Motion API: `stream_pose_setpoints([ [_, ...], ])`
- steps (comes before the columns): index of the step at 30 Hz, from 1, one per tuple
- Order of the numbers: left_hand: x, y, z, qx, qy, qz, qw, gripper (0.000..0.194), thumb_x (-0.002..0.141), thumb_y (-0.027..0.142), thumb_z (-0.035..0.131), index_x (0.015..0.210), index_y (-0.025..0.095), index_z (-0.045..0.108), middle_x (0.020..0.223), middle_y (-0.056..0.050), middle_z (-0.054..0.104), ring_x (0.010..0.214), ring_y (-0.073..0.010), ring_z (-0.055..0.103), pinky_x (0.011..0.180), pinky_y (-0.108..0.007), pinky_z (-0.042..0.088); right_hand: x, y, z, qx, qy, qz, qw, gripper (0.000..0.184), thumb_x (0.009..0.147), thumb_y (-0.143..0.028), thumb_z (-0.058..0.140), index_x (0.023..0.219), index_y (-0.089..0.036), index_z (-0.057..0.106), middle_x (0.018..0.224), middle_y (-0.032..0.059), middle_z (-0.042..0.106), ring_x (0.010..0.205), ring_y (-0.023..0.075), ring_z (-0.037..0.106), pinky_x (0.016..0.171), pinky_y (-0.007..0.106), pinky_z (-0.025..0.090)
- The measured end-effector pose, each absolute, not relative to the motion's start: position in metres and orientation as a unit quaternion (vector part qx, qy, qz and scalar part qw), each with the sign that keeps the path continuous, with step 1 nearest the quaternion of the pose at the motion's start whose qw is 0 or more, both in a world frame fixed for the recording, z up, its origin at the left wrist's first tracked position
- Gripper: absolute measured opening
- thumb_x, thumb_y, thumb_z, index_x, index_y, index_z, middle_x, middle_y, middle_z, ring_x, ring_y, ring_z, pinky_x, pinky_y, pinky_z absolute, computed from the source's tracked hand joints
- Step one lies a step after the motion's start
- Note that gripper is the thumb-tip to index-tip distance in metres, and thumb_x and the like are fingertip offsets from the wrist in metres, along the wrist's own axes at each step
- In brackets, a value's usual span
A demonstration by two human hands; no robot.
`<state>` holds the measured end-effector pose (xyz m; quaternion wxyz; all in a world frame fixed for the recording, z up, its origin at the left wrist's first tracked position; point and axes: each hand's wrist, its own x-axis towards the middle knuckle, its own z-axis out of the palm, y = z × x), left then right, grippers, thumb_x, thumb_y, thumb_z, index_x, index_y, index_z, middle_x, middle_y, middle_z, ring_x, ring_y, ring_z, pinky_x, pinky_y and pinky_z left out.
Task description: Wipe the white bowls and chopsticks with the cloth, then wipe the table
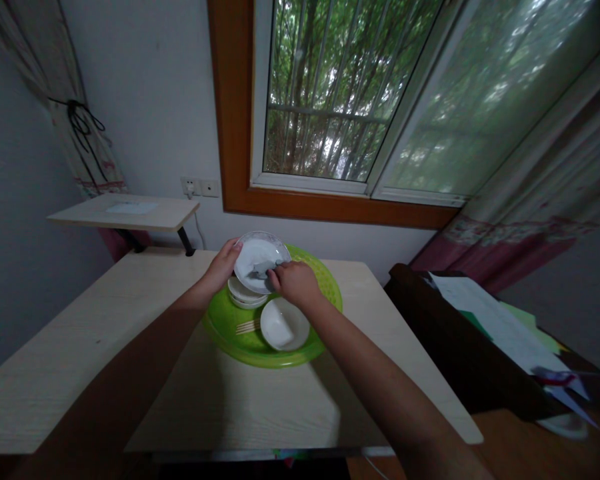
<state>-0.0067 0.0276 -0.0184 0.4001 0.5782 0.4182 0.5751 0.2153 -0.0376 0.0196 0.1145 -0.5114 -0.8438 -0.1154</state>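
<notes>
My left hand point(223, 267) grips the left edge of a white plate point(255, 247) with a patterned rim, tilted toward me above a green tray. The fingers of my right hand point(295, 281) are closed on a small grey cloth point(261, 269), which lies against the inside of the plate; its exact shape is partly hidden. Below the plate, a short stack of white dishes point(247, 297) sits on the green tray point(225, 333). A white bowl point(284, 325) stands upright nearer to me, under my right wrist. Several light chopsticks point(249, 327) lie beside the bowl, partly hidden by it.
The tray rests on a pale wooden table point(280, 407). A raised shelf point(130, 210) with a sheet on it stands at the back left. Behind are a window point(340, 120) and wall sockets point(200, 187). Papers point(490, 320) lie on dark furniture at the right.
</notes>
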Motion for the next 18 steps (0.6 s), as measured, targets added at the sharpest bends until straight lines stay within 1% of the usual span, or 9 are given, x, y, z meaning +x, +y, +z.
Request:
stream_pose_setpoints([
  [3,-0.007,0.028,-0.02,0.569,0.431,0.575,0.4,0.061,0.091,0.065,0.057,0.129,0.019,0.061,0.121,-0.011,0.069,0.105,-0.0248,0.066,0.09,-0.036,0.054,0.217,-0.04,0.021,-0.459,-0.878,-0.089,0.098,0.045,0.107,-0.042,0.041,0.1,-0.016,0.077,0.098,0.0126,0.076,0.09,0.0228,0.069,0.082,0.032,0.046],
  [5,-0.008,0.027,-0.02,0.568,0.438,0.572,0.397,0.062,0.09,0.066,0.056,0.13,0.019,0.061,0.117,-0.01,0.07,0.101,-0.0244,0.066,0.087,-0.036,0.054,0.218,-0.041,0.021,-0.403,-0.907,-0.078,0.097,0.042,0.106,-0.04,0.043,0.1,-0.016,0.076,0.098,0.0115,0.076,0.089,0.0215,0.069,0.081,0.031,0.046],
  [7,-0.009,0.028,-0.019,0.576,0.444,0.567,0.388,0.064,0.089,0.068,0.056,0.128,0.018,0.061,0.118,-0.01,0.069,0.103,-0.0255,0.065,0.09,-0.038,0.053,0.219,-0.042,0.02,-0.349,-0.929,-0.07,0.103,0.037,0.105,-0.038,0.046,0.1,-0.015,0.075,0.097,0.0106,0.075,0.087,0.0207,0.068,0.079,0.031,0.046],
  [9,-0.011,0.032,-0.021,0.59,0.447,0.558,0.375,0.065,0.088,0.07,0.056,0.126,0.017,0.062,0.12,-0.012,0.069,0.108,-0.0274,0.064,0.096,-0.04,0.051,0.22,-0.041,0.018,-0.303,-0.944,-0.06,0.119,0.033,0.104,-0.034,0.048,0.101,-0.016,0.075,0.098,0.01,0.075,0.088,0.0205,0.068,0.081,0.031,0.047],
  [12,-0.013,0.037,-0.025,0.615,0.439,0.54,0.371,0.066,0.088,0.072,0.054,0.125,0.017,0.062,0.125,-0.014,0.067,0.113,-0.0287,0.063,0.101,-0.042,0.049,0.219,-0.04,0.014,-0.237,-0.958,-0.031,0.157,0.03,0.103,-0.028,0.048,0.114,-0.016,0.073,0.112,0.0108,0.075,0.1,0.0211,0.068,0.091,0.033,0.049],
  [15,-0.012,0.037,-0.026,0.638,0.429,0.52,0.372,0.061,0.09,0.068,0.053,0.125,0.018,0.063,0.129,-0.013,0.067,0.117,-0.0278,0.063,0.105,-0.041,0.047,0.215,-0.039,0.01,-0.196,-0.962,-0.006,0.187,0.035,0.102,-0.023,0.047,0.129,-0.013,0.067,0.128,0.013,0.071,0.115,0.0217,0.066,0.101,0.036,0.049],
  [18,-0.009,0.029,-0.021,0.644,0.409,0.509,0.399,0.055,0.091,0.062,0.055,0.123,0.019,0.065,0.132,-0.011,0.067,0.121,-0.0268,0.062,0.109,-0.04,0.045,0.211,-0.04,0.008,-0.182,-0.963,-0.005,0.198,0.04,0.104,-0.024,0.045,0.139,-0.013,0.061,0.141,0.0132,0.064,0.125,0.0221,0.062,0.109,0.039,0.047],
])
